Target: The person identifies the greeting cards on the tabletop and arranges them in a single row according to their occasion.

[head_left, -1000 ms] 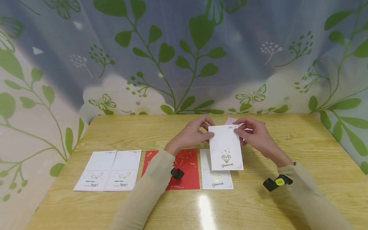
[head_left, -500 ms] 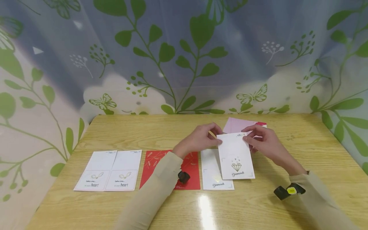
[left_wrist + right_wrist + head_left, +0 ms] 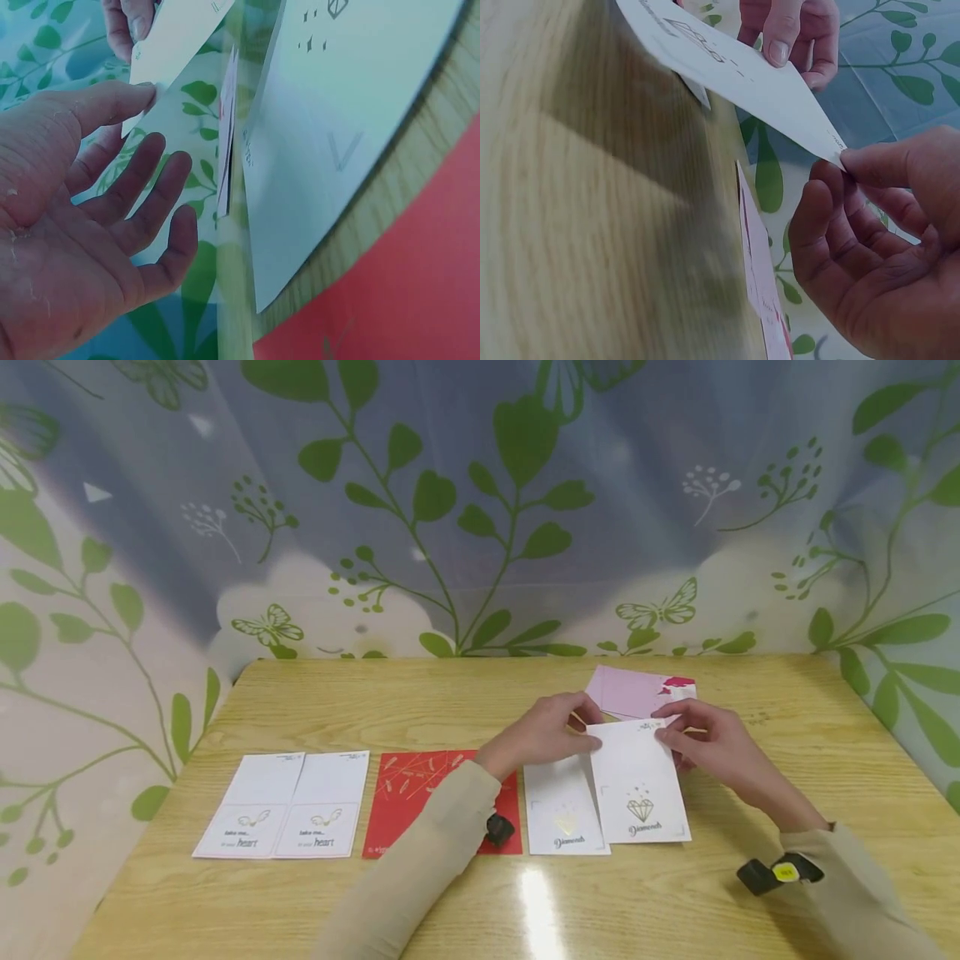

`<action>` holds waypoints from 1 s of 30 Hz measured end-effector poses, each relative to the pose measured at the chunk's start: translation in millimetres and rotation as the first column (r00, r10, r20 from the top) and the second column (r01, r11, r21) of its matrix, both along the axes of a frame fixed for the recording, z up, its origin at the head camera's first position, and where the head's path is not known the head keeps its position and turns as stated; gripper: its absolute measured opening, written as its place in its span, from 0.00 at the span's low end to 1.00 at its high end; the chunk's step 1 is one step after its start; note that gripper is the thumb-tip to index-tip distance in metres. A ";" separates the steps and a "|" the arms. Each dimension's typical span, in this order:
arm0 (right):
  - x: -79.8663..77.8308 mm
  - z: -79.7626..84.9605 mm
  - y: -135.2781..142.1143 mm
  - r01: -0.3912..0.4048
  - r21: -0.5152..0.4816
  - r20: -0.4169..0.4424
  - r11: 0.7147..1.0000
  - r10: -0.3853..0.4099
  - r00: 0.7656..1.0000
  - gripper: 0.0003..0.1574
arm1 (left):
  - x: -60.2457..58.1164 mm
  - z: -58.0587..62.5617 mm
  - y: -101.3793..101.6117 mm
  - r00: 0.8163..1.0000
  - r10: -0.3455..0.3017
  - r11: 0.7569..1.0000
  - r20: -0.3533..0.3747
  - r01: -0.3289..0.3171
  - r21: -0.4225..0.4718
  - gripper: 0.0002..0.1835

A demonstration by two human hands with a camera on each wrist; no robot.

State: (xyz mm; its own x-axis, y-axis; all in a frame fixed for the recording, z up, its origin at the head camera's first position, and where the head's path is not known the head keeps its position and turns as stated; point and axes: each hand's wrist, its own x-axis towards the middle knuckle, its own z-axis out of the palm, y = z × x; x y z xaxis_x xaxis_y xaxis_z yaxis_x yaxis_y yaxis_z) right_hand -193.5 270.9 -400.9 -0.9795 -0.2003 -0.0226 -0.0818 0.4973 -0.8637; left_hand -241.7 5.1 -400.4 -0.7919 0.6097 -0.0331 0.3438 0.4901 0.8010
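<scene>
Both hands hold one white card (image 3: 636,781) printed with a gold diamond heart and the word "Diamonds". My left hand (image 3: 542,732) pinches its upper left corner between thumb and fingers. At the upper right corner, my right hand (image 3: 708,743) pinches it the same way, as the right wrist view also shows. The card is tilted, its top raised over the table and its lower edge close to the wood. Its left side overlaps a matching white card (image 3: 558,802) that lies flat on the table.
Left of the matching card lies a red card (image 3: 408,793) with gold sprigs, partly under my left sleeve. Two white "take me" cards (image 3: 243,802) lie side by side further left. Behind the hands are pink cards (image 3: 630,689). A patterned curtain (image 3: 480,527) hangs behind the wooden table (image 3: 360,702).
Both hands have carried the diamond card to the right and down toward the table. More of the flat matching card and of the pink cards behind now shows.
</scene>
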 end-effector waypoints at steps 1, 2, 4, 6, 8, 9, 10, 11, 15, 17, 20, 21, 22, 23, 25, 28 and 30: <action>0.2 -0.9 1.4 0.000 0.001 0.002 1.000 0.000 1.000 0.22 | 0.3 -0.2 1.2 1.000 -0.001 1.000 -0.001 0.001 -0.004 0.13; 0.5 -1.6 2.7 -0.001 0.002 0.004 1.000 0.001 1.000 0.22 | 0.3 -0.7 2.5 1.000 0.000 1.000 0.000 0.000 -0.007 0.13; 0.8 -3.4 4.9 -0.003 -0.001 0.014 1.000 0.003 1.000 0.22 | 0.4 -1.6 5.0 1.000 -0.002 1.000 -0.009 0.002 -0.021 0.12; 0.8 -5.2 7.0 -0.005 0.005 0.028 1.000 0.005 1.000 0.23 | -0.2 -3.2 7.4 1.000 -0.006 0.999 -0.021 0.005 -0.040 0.12; 0.5 -7.1 8.2 -0.005 0.015 0.044 1.000 0.004 0.999 0.24 | -0.8 -4.5 9.3 0.999 -0.013 0.998 -0.031 0.011 -0.057 0.12; 0.3 -8.0 8.8 -0.005 0.023 0.051 1.000 0.004 0.999 0.24 | -1.0 -4.9 10.2 0.999 -0.018 0.998 -0.035 0.016 -0.064 0.12; 0.1 -8.9 9.3 -0.005 0.033 0.056 0.999 0.003 0.998 0.25 | -1.2 -5.5 10.9 0.999 -0.023 0.997 -0.039 0.020 -0.072 0.13; 0.0 -9.8 9.7 -0.005 0.046 0.054 0.999 0.002 0.999 0.25 | -1.6 -6.3 11.6 0.999 -0.026 0.996 -0.043 0.023 -0.081 0.13; -1.0 -14.0 9.6 -0.006 0.096 0.024 0.995 0.004 1.000 0.22 | -2.4 -9.4 13.7 0.998 -0.028 0.991 -0.062 0.020 -0.130 0.14; -1.9 -15.5 7.7 -0.007 0.132 -0.011 0.991 0.008 1.000 0.20 | -3.5 -11.4 14.1 0.997 -0.022 0.987 -0.076 0.010 -0.162 0.14; -3.1 -16.0 4.3 -0.006 0.203 -0.059 0.979 0.018 0.998 0.15 | -4.7 -12.5 14.5 0.995 -0.024 0.977 -0.101 0.002 -0.212 0.13; -3.7 -16.1 3.4 -0.004 0.232 -0.079 0.973 0.023 0.997 0.14 | -5.1 -12.9 14.8 0.993 -0.026 0.974 -0.111 0.000 -0.228 0.12; -4.5 -16.2 2.8 -0.003 0.263 -0.100 0.965 0.030 0.995 0.13 | -5.3 -12.9 15.2 0.992 -0.028 0.971 -0.120 -0.002 -0.241 0.12; -5.3 -16.5 2.3 0.002 0.294 -0.118 0.956 0.034 0.992 0.12 | -5.3 -13.0 15.7 0.991 -0.029 0.966 -0.129 -0.005 -0.257 0.12; -7.0 -17.6 2.4 0.008 0.345 -0.148 0.939 0.046 0.988 0.10 | -5.4 -13.6 17.2 0.989 -0.027 0.960 -0.142 -0.014 -0.280 0.12; -9.4 -19.2 2.6 0.007 0.391 -0.163 0.920 0.062 0.985 0.10 | -5.8 -14.6 20.0 0.987 -0.018 0.950 -0.157 -0.032 -0.312 0.11; -10.0 -19.8 2.5 -0.005 0.403 -0.157 0.915 0.074 0.985 0.10 | -6.2 -15.4 21.5 0.986 -0.018 0.943 -0.166 -0.038 -0.329 0.11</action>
